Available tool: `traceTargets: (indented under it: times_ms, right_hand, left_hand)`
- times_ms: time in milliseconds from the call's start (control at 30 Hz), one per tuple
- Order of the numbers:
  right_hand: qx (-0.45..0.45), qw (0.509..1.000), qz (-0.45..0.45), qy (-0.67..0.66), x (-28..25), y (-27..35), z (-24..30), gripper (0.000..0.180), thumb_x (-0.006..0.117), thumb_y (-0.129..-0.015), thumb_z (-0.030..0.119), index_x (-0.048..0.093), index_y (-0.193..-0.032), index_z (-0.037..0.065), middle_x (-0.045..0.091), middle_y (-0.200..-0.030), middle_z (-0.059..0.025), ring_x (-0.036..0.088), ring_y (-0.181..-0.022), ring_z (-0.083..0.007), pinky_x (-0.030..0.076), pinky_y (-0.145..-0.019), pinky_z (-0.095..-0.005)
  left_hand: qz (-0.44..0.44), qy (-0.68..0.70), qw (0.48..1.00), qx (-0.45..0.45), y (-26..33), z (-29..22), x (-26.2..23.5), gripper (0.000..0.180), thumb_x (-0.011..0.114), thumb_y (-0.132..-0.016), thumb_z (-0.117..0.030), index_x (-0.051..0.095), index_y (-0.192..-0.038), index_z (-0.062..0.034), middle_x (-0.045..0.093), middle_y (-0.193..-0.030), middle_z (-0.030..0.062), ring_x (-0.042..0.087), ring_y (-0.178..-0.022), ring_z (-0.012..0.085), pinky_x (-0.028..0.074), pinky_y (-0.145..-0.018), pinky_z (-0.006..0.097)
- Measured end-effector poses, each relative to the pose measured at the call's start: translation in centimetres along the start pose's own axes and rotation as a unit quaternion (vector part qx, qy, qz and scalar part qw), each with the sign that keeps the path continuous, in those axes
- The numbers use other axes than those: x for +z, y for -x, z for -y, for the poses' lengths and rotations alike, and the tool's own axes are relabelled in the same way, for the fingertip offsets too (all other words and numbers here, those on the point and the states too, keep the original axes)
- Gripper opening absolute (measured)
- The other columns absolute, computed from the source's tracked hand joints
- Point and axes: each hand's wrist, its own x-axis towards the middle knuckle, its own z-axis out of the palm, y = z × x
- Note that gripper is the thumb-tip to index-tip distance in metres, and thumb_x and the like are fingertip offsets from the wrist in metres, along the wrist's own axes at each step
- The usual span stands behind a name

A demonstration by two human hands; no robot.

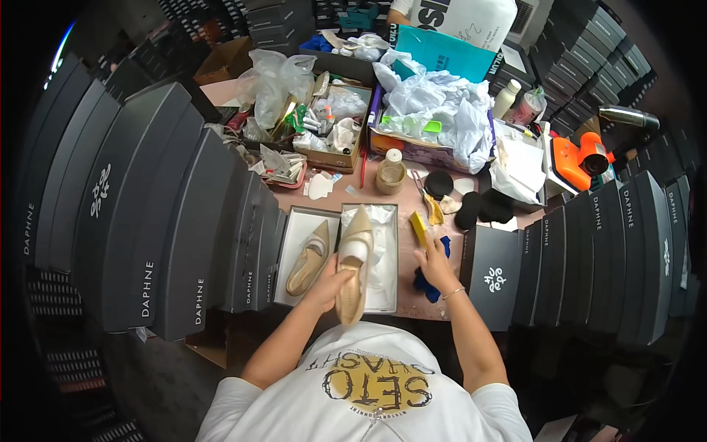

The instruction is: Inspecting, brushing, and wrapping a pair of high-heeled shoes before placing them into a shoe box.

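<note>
My left hand (326, 290) grips a beige pointed shoe (359, 230) by its middle, toe pointing away from me, with white stuffing inside. It is held over an open shoebox (396, 283) lined with white tissue paper (379, 274). A matching shoe (308, 263) lies in the other tray-like half of the box, to the left. My right hand (438, 268) is closed on a narrow yellow block (418, 227), kind unclear. Beneath that hand a blue cloth (425, 287) lies on the table, partly hidden.
Dark grey shoeboxes (177, 243) stand in rows at both sides. Behind are a bottle of liquid (391, 174), black round pads (440, 184), a carton of small supplies (346, 156), a box of crumpled tissue (434, 99) and an orange device (578, 162). Another person's arm (400, 9) shows at the back.
</note>
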Motion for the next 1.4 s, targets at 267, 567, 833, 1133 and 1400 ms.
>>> traceTargets:
  times_ms: [267,567,833,1133,1400]
  right_hand:
    - [-0.142,0.951,0.034,-0.271,1.6,-1.7,8.8,0.087,0.072,-0.079,0.028,0.022,-0.144,0.0,0.035,-0.137,-0.0325,0.041,-0.124,-0.0458,0.038,-0.101,-0.0408]
    - [-0.117,0.961,0.112,-0.225,3.2,-1.1,8.5,0.074,0.072,-0.079,0.017,0.034,-0.139,0.001,0.053,-0.119,-0.0292,0.056,-0.104,-0.0426,0.046,-0.089,-0.0409]
    - [-0.12,0.953,0.139,-0.243,3.5,-1.6,7.2,0.078,0.067,-0.07,-0.002,0.036,-0.141,0.006,0.06,-0.106,-0.022,0.06,-0.096,-0.0309,0.047,-0.086,-0.0346]
    - [0.015,0.852,0.238,-0.466,-2.2,-0.9,8.1,0.087,0.067,-0.086,0.019,0.009,-0.15,0.011,0.039,-0.14,-0.0211,0.052,-0.116,-0.0234,0.047,-0.09,-0.0337]
    - [0.044,0.783,0.207,-0.585,-1.1,4.9,10.0,0.066,0.061,-0.091,0.014,0.026,-0.146,0.005,0.048,-0.13,-0.0123,0.053,-0.112,-0.0199,0.044,-0.095,-0.0323]
  left_hand:
    - [0.056,0.098,0.992,-0.062,1.4,0.8,2.5,0.067,0.049,-0.08,0.004,0.022,-0.141,-0.0058,0.045,-0.124,0.0131,0.052,-0.112,0.0227,0.048,-0.092,0.037]
    - [-0.005,0.05,0.999,-0.001,2.5,2.7,3.2,0.076,0.05,-0.077,0.002,0.016,-0.145,-0.0092,0.041,-0.129,0.0124,0.044,-0.119,0.0208,0.039,-0.098,0.032]
    - [-0.021,0.038,0.999,0.012,3.4,4.0,4.6,0.08,0.048,-0.077,0.003,0.01,-0.147,-0.0098,0.039,-0.13,0.0123,0.042,-0.119,0.0198,0.038,-0.097,0.031]
    - [0.065,0.141,0.988,0.0,1.5,1.0,1.6,0.057,0.038,-0.09,-0.008,0.022,-0.144,-0.0075,0.046,-0.131,0.0121,0.053,-0.114,0.0195,0.048,-0.093,0.035]
    - [0.043,0.153,0.98,0.118,0.2,-2.0,1.1,0.064,0.043,-0.088,-0.005,0.017,-0.147,-0.0056,0.042,-0.134,0.0109,0.048,-0.118,0.018,0.041,-0.099,0.031]
